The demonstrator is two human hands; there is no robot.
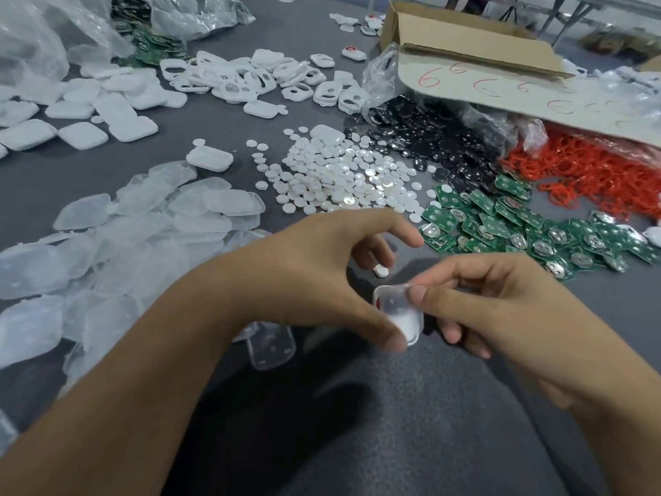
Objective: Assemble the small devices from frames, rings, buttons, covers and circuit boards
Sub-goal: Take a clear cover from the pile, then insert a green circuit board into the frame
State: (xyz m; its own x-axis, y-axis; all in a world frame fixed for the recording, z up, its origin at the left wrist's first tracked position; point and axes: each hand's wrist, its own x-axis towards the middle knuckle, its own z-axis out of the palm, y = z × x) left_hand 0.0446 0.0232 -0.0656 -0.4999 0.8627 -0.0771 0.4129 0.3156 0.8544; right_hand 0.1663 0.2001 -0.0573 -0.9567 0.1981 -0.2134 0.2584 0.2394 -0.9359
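Observation:
Both hands hold one small white device [402,313] with a translucent cover over it, low in the middle of the view. My left hand [322,277] pinches its lower edge with the thumb, its fingers curled above. My right hand [500,302] pinches the upper right edge with thumb and forefinger. A sliver of red shows at the device's left rim. One white round button [381,270] lies on the table just above the device. A clear cover [272,347] lies below my left wrist.
On the grey table lie heaps of translucent covers [143,223], white shells [89,112], white frames [257,78], white buttons [339,177], black discs [429,137], red rings [590,170] and green circuit boards [518,227]. A tipped cardboard box [483,66] and plastic bags [43,37] stand behind.

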